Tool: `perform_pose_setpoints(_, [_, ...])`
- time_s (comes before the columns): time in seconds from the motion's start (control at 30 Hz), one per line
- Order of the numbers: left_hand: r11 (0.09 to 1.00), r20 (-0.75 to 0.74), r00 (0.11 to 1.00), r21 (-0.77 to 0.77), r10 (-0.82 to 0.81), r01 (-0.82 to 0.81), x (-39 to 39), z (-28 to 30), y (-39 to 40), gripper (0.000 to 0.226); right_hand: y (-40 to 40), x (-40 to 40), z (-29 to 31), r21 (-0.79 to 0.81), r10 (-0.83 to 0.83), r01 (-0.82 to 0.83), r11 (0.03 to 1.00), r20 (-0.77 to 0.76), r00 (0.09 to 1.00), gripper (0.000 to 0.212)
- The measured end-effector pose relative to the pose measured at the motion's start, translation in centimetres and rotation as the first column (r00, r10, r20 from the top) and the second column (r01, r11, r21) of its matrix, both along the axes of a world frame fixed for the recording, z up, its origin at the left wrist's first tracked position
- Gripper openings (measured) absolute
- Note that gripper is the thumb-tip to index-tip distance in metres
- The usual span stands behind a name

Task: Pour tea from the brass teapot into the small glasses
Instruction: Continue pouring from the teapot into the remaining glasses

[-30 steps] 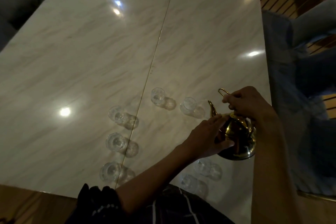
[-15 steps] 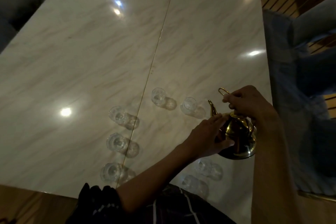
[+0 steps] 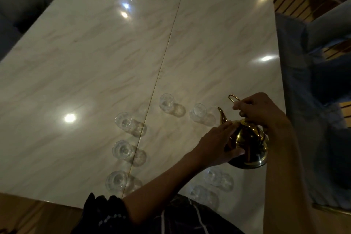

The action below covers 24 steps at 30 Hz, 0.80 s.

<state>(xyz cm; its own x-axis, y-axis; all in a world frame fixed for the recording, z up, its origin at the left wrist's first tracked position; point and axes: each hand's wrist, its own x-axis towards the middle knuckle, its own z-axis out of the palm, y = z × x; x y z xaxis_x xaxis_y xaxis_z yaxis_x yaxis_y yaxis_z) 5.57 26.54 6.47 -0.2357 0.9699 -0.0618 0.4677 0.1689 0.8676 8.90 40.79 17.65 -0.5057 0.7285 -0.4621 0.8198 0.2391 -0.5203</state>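
A shiny brass teapot (image 3: 250,146) stands upright on the marble table (image 3: 95,62) at the near right, spout (image 3: 221,116) pointing away from me. My right hand (image 3: 260,109) grips the thin wire handle (image 3: 233,98) above the lid. My left hand (image 3: 216,143) lies flat against the pot's left side. Several small clear glasses ring the pot: one (image 3: 199,111) just beyond the spout, another (image 3: 166,101) to its left, three in a column at left (image 3: 121,151), two near my left forearm (image 3: 218,178).
A gold seam (image 3: 167,51) runs down the table's middle. Ceiling lights glare on the glossy top. A metal-framed chair (image 3: 296,4) and blue cushions stand off the right edge. The table's near edge lies at my lap.
Almost nothing: both hands stay on the teapot, which remains upright on the table; the view has shifted very slightly.
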Motion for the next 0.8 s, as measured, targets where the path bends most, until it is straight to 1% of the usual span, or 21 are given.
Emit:
perform_pose_setpoints(0.47, [0.999,-0.004,1.0,-0.037,-0.016,0.016,-0.2,-0.17,-0.09,0.081,-0.05,-0.21,-0.14,-0.011,-0.005,0.005,1.0,0.0,1.0,0.019])
perform_pose_setpoints(0.8, [1.0,0.004,1.0,0.02,0.004,-0.004,-0.25,-0.37,-0.05,0.076,-0.03,-0.33,-0.28,0.002,0.005,-0.005,1.0,0.002,1.0,0.021])
